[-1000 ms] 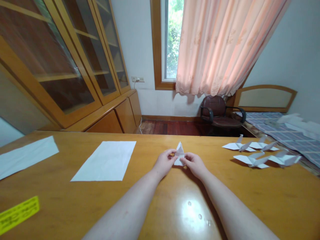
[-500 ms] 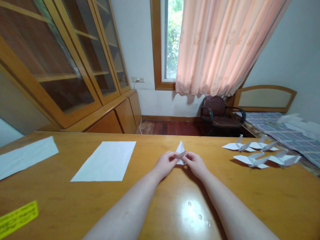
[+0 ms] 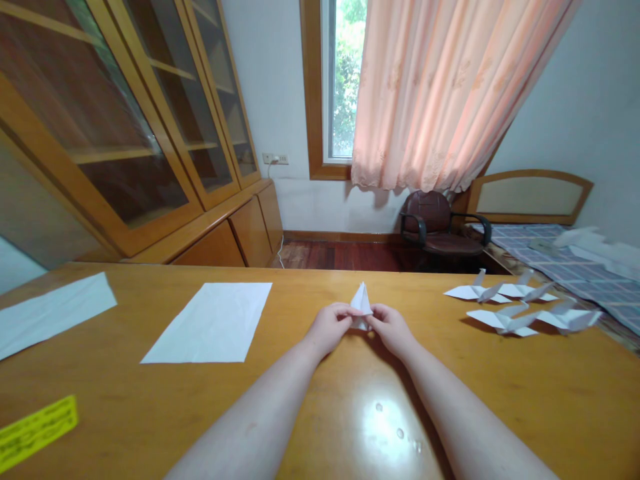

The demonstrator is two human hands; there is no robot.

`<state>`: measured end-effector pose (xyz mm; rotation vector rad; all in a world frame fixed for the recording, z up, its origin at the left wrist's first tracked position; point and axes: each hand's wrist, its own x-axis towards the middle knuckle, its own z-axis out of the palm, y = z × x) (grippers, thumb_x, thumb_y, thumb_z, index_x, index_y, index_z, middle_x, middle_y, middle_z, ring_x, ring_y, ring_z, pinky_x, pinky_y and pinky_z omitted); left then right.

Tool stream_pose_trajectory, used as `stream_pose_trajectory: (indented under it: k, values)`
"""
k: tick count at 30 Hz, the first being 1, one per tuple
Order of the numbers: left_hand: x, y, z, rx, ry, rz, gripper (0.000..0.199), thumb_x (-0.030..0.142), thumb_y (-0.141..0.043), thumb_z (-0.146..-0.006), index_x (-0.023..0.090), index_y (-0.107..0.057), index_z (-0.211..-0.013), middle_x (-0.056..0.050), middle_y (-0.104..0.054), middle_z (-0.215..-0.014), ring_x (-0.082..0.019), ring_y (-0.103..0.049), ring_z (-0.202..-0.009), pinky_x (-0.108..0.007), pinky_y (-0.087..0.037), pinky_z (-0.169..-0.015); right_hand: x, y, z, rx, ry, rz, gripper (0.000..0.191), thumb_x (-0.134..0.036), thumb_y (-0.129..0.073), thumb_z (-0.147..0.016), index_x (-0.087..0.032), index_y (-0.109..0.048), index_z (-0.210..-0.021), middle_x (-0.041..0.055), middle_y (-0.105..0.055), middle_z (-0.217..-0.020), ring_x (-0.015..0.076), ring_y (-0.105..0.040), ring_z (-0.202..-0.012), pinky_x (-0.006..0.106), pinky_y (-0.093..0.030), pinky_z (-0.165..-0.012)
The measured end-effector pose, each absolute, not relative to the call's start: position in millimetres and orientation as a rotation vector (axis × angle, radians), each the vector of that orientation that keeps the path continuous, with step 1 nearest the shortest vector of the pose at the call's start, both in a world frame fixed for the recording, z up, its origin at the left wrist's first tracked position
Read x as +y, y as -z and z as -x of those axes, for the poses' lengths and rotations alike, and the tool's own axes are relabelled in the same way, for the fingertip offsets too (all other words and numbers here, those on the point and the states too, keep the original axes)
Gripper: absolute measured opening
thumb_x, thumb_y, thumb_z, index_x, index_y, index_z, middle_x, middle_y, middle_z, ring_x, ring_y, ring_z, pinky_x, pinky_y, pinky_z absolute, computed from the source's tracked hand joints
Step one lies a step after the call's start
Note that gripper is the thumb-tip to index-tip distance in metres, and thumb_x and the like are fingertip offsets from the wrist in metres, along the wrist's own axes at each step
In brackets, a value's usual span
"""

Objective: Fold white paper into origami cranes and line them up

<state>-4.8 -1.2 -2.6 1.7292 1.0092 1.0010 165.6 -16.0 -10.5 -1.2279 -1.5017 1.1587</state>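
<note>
A small folded white paper [image 3: 362, 300] with a pointed top is held between my two hands, over the far middle part of the wooden table [image 3: 320, 413]. My left hand [image 3: 330, 328] pinches its left side, thumb and fingers near the lower fold. On the other side, my right hand [image 3: 391, 327] grips the lower right corner with thumb and forefinger. The lower flap is partly hidden by the fingers.
Several folded paper cranes [image 3: 505, 320] stand at the table's right. To the left lie a white sheet [image 3: 213, 323], another sheet [image 3: 55, 313] and a yellow label [image 3: 37, 432]. Beyond the table are a chair [image 3: 433, 223] and a cabinet [image 3: 210, 233].
The small flap at the front of the folded paper, tilted up to the right before, now lies flatter across it. Both hands have stayed almost in place.
</note>
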Motion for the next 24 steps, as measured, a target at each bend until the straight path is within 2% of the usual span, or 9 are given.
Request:
stream_pose_trajectory:
  k: [5, 9, 14, 24]
  values:
    - [-2.6, -2.4, 4.0, 0.995, -0.962, -1.740, 0.019, 0.020, -0.053, -0.076, 0.019, -0.070, -0.086, -0.002, -0.068, -0.087, -0.017, -0.060, -0.084, -0.028, -0.045, -0.079, -15.9, 8.9, -164.2, -1.488, -1.165, 1.212, 0.026, -0.040, -0.055, -0.074, -0.015, -0.059, -0.077, -0.0001, -0.059, -0.064, 0.0123, -0.053, -0.058, 0.023, -0.041, -0.054]
    - [-3.6, -6.0, 3.2, 1.025, -0.928, -1.734, 0.021, 0.029, -0.054, -0.078, 0.017, -0.069, -0.088, -0.003, -0.069, -0.088, -0.018, -0.061, -0.082, -0.028, -0.045, -0.077, -15.9, 8.2, -163.1, -1.470, -1.171, 1.238, 0.030, -0.045, -0.058, -0.071, -0.015, -0.059, -0.074, 0.0002, -0.059, -0.062, 0.0122, -0.052, -0.056, 0.023, -0.040, -0.053]
    - [-4.1, -6.2, 2.6, 1.006, -0.934, -1.718, 0.024, 0.027, -0.054, -0.078, 0.017, -0.067, -0.095, -0.004, -0.069, -0.091, -0.018, -0.062, -0.083, -0.028, -0.046, -0.077, -17.4, 5.2, -163.1, -1.476, -1.153, 1.243, 0.029, -0.045, -0.056, -0.073, -0.016, -0.059, -0.073, 0.0001, -0.058, -0.061, 0.0120, -0.052, -0.056, 0.023, -0.041, -0.054]
    - [-3.3, -4.6, 3.1, 1.003, -0.924, -1.706, 0.023, 0.026, -0.054, -0.078, 0.017, -0.067, -0.095, -0.004, -0.069, -0.090, -0.018, -0.061, -0.082, -0.028, -0.046, -0.077, -18.5, 3.9, -162.3, -1.462, -1.154, 1.250, 0.031, -0.046, -0.056, -0.073, -0.016, -0.058, -0.072, 0.0001, -0.057, -0.060, 0.0121, -0.051, -0.054, 0.023, -0.040, -0.052]
